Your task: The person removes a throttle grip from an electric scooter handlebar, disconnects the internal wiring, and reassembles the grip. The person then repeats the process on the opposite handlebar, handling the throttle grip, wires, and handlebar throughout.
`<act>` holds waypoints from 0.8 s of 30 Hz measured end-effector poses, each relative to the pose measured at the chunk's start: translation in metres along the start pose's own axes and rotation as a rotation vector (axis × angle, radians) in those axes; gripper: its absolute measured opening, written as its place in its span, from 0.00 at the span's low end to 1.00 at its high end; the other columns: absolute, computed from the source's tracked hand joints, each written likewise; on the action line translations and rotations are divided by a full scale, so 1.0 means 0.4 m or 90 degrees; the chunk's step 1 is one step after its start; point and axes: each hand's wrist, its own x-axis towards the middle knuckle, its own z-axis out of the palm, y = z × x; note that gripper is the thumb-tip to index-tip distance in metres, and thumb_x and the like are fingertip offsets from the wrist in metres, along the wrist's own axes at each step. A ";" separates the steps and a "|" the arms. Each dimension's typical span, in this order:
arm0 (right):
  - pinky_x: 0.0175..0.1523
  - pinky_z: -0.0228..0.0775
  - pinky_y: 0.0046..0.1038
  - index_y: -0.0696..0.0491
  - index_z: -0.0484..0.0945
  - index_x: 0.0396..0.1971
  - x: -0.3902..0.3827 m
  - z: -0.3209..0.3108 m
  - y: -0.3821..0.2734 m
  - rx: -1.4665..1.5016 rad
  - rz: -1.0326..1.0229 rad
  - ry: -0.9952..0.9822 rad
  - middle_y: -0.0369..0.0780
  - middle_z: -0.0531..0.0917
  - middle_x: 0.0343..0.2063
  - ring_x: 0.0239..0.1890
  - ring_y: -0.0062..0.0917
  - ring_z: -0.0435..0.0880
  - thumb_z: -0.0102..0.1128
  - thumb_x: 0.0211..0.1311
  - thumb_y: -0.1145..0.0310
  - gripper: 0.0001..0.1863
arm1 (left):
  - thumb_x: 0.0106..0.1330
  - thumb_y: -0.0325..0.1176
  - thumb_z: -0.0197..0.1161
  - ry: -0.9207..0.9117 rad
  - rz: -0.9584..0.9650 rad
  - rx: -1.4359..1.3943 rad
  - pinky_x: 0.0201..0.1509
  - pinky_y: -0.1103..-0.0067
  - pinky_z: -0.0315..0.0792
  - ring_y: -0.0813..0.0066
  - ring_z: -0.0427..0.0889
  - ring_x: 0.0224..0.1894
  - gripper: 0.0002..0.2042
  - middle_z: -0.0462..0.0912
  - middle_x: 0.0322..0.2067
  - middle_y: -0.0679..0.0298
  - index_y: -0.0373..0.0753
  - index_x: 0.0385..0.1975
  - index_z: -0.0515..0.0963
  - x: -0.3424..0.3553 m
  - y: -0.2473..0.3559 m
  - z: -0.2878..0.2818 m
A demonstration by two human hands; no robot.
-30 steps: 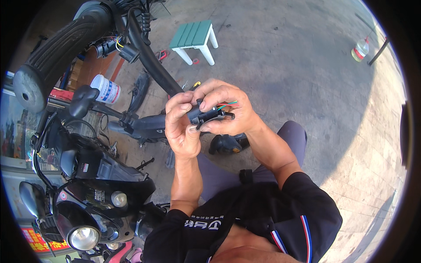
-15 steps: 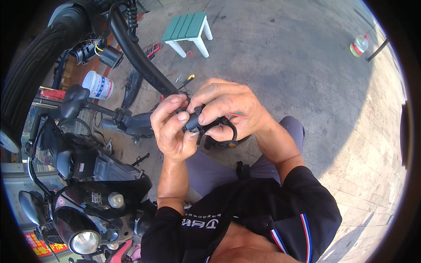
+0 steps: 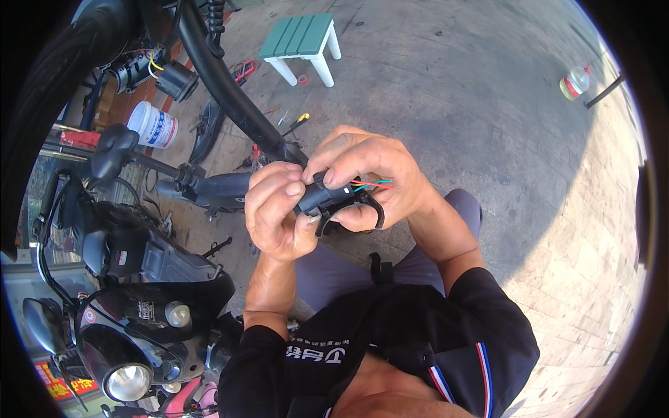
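Between my two hands is a small black plastic part [image 3: 317, 200] with a curved, open clamp ring [image 3: 382, 211] on its near side. Thin red, yellow and green wires [image 3: 373, 184] come out of its right end. My left hand [image 3: 275, 216] pinches the left end with thumb and fingertips. From the right, my right hand [image 3: 390, 167] grips the part, its fingers over the top and its thumb inside the clamp ring's curve. The fingers cover some of the part's surface.
A black frame tube [image 3: 233, 104] runs down to just beyond my hands. To the left stand a black scooter [image 3: 132, 320] and a white bucket [image 3: 152, 125]. A green-topped stool [image 3: 298, 36], a yellow-handled screwdriver [image 3: 298, 123] and a plastic bottle [image 3: 575, 83] are farther off.
My right fingers have shifted up and back on the black part, so more of its body and the coloured wires show. Both hands still hold it.
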 end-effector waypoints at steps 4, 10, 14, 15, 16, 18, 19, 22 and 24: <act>0.46 0.75 0.32 0.53 0.76 0.42 -0.010 0.006 0.017 0.068 0.025 0.017 0.41 0.83 0.39 0.40 0.33 0.83 0.76 0.45 0.68 0.23 | 0.65 0.36 0.62 0.063 0.008 -0.013 0.41 0.65 0.78 0.58 0.78 0.39 0.16 0.75 0.41 0.54 0.33 0.46 0.74 -0.011 -0.009 0.017; 0.47 0.75 0.31 0.52 0.77 0.42 -0.019 0.010 0.020 0.050 0.066 0.021 0.41 0.83 0.41 0.43 0.33 0.83 0.76 0.40 0.75 0.25 | 0.66 0.35 0.62 0.057 -0.021 -0.027 0.41 0.66 0.77 0.58 0.79 0.39 0.17 0.74 0.41 0.52 0.33 0.49 0.72 -0.033 -0.016 0.013; 0.48 0.76 0.31 0.52 0.78 0.41 -0.021 0.003 0.016 0.028 0.091 0.020 0.41 0.84 0.42 0.43 0.33 0.84 0.76 0.39 0.75 0.24 | 0.68 0.36 0.62 -0.020 -0.051 -0.050 0.48 0.71 0.75 0.61 0.78 0.45 0.22 0.72 0.47 0.51 0.35 0.56 0.65 -0.048 -0.018 -0.001; 0.48 0.76 0.31 0.52 0.78 0.41 -0.021 0.000 0.016 0.023 0.094 0.017 0.41 0.84 0.42 0.43 0.33 0.84 0.75 0.39 0.75 0.24 | 0.67 0.36 0.62 -0.020 -0.067 -0.064 0.48 0.72 0.75 0.62 0.78 0.45 0.22 0.72 0.47 0.50 0.35 0.57 0.65 -0.053 -0.018 0.000; 0.48 0.76 0.31 0.52 0.78 0.41 -0.021 -0.002 0.016 0.019 0.096 0.014 0.41 0.84 0.42 0.43 0.33 0.84 0.75 0.39 0.76 0.24 | 0.67 0.36 0.63 -0.021 -0.083 -0.079 0.48 0.72 0.75 0.63 0.78 0.45 0.23 0.73 0.47 0.50 0.35 0.57 0.64 -0.058 -0.018 0.001; 0.48 0.76 0.31 0.52 0.79 0.41 -0.023 -0.005 0.015 0.014 0.105 0.021 0.41 0.84 0.42 0.44 0.33 0.84 0.75 0.39 0.76 0.24 | 0.66 0.34 0.63 -0.001 -0.120 -0.107 0.47 0.72 0.75 0.63 0.79 0.44 0.22 0.75 0.45 0.49 0.34 0.56 0.66 -0.069 -0.017 0.007; 0.48 0.76 0.31 0.52 0.79 0.41 -0.024 -0.007 0.015 0.008 0.106 0.024 0.41 0.84 0.42 0.44 0.33 0.84 0.75 0.39 0.76 0.24 | 0.65 0.32 0.64 0.019 -0.140 -0.120 0.45 0.72 0.76 0.61 0.80 0.42 0.21 0.76 0.43 0.49 0.33 0.55 0.67 -0.075 -0.016 0.014; 0.47 0.76 0.31 0.52 0.79 0.40 -0.024 -0.018 0.017 -0.005 0.110 0.028 0.41 0.83 0.42 0.44 0.32 0.84 0.74 0.39 0.77 0.23 | 0.65 0.29 0.64 -0.010 -0.182 -0.128 0.49 0.74 0.75 0.65 0.79 0.46 0.22 0.76 0.46 0.50 0.33 0.57 0.65 -0.082 -0.017 0.012; 0.47 0.76 0.30 0.52 0.79 0.39 -0.026 -0.029 0.014 -0.037 0.110 0.015 0.41 0.83 0.41 0.43 0.33 0.84 0.74 0.39 0.77 0.22 | 0.66 0.27 0.63 -0.024 -0.239 -0.203 0.52 0.75 0.74 0.68 0.78 0.50 0.24 0.75 0.50 0.50 0.32 0.59 0.63 -0.082 -0.012 0.011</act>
